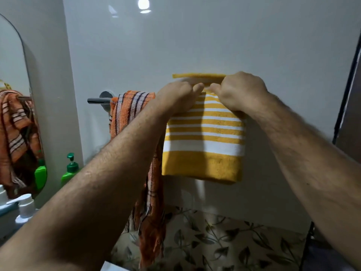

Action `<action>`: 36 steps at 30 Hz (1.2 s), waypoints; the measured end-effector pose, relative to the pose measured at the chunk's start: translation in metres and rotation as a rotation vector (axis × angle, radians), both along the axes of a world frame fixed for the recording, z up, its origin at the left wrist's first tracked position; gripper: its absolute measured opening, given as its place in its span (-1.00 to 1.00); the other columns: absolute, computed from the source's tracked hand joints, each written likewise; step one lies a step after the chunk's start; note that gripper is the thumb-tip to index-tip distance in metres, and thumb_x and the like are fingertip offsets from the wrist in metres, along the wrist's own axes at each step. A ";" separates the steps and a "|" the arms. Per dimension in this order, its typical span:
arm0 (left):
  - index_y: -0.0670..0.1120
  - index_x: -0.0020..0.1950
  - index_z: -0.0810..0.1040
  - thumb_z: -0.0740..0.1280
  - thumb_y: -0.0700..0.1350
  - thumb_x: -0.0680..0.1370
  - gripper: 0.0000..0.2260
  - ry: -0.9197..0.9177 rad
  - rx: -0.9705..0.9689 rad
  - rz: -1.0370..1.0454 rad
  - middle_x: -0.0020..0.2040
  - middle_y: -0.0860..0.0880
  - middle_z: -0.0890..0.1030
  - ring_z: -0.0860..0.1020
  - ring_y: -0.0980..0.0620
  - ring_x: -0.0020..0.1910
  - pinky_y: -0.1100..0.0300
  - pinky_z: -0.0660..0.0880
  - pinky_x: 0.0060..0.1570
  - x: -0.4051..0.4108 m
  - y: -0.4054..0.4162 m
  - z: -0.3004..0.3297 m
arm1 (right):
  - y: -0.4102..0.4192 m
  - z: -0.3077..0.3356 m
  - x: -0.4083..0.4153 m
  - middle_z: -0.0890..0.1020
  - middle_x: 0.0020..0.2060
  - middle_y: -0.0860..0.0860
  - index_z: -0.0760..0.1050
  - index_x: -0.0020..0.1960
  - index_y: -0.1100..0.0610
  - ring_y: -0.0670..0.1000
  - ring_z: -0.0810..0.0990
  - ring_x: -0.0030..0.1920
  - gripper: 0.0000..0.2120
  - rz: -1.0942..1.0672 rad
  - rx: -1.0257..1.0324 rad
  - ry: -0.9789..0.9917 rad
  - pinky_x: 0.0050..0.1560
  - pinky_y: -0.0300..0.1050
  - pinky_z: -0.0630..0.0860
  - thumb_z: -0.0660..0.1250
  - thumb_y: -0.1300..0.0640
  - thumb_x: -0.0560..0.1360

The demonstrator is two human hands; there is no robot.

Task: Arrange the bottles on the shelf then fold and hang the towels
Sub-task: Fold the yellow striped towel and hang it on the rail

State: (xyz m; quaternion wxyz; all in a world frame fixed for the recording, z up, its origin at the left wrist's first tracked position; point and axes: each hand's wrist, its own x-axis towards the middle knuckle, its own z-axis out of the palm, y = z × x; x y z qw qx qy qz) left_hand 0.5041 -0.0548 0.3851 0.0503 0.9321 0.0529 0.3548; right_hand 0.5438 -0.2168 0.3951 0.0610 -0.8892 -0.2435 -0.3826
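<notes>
Your left hand and right hand meet atop the folded towel against the wall. Left of it, a second towel hangs over the rail. Further left and lower stands a pump bottle, beside the mirror.

- The rear wall is a glossy pale grey-white panel.
- A bright light reflection appears near the top of this wall.
- A second wall section adjoins it on the left at a vertical corner.
- A mirror with a rounded top is mounted at the far left.
- A leaf-patterned surface in beige with dark foliage lies below the rear wall.
- A dark vertical frame runs along the right edge.
</notes>
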 end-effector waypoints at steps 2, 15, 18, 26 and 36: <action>0.08 0.44 0.41 -0.09 0.25 0.59 -0.45 0.104 -0.016 -0.050 0.46 -0.09 0.42 0.38 -0.13 0.41 0.03 0.29 0.36 -0.001 0.001 0.003 | 0.001 0.001 -0.005 0.55 0.27 0.20 0.51 0.29 0.19 0.23 0.50 0.24 -0.42 -0.003 -0.048 0.126 0.17 0.09 0.41 -0.07 -0.19 0.65; 0.03 0.13 0.53 0.03 0.28 0.56 -0.56 0.412 -0.346 -0.118 0.19 -0.03 0.56 0.54 -0.07 0.14 -0.06 0.37 0.33 0.000 0.000 0.023 | -0.006 -0.011 -0.001 0.54 -0.11 0.11 0.39 -0.24 0.14 0.13 0.47 -0.02 -0.57 0.211 -0.043 -0.027 -0.09 -0.04 0.30 -0.02 -0.06 0.65; 0.03 0.14 0.55 0.00 0.29 0.56 -0.52 0.442 -0.368 -0.112 0.09 -0.05 0.60 0.58 -0.03 0.04 -0.02 0.42 0.20 0.001 0.004 0.027 | -0.004 -0.007 0.003 0.63 0.10 0.11 0.58 -0.03 0.03 0.14 0.54 0.07 -0.39 0.247 -0.046 0.222 0.06 0.04 0.41 -0.12 -0.33 0.60; -0.03 0.18 0.56 -0.02 0.40 0.56 -0.39 0.487 -0.460 -0.260 0.20 0.00 0.60 0.57 0.01 0.15 0.04 0.36 0.31 -0.004 0.010 0.023 | -0.001 0.017 0.012 0.65 0.12 0.04 0.61 0.09 -0.07 0.17 0.63 0.10 0.03 0.216 0.037 0.825 0.23 0.21 0.50 0.26 -0.72 -0.15; -0.08 -0.05 0.60 0.39 -0.03 0.51 -0.87 -0.803 -0.413 -0.307 -0.11 0.02 0.62 0.54 0.12 -0.11 0.21 0.47 -0.05 -0.007 0.005 -0.061 | -0.026 -0.053 0.014 0.59 -0.20 0.05 0.54 -0.15 0.12 0.09 0.58 -0.15 -0.73 0.490 0.604 -0.386 -0.10 -0.08 0.47 0.44 -0.08 0.40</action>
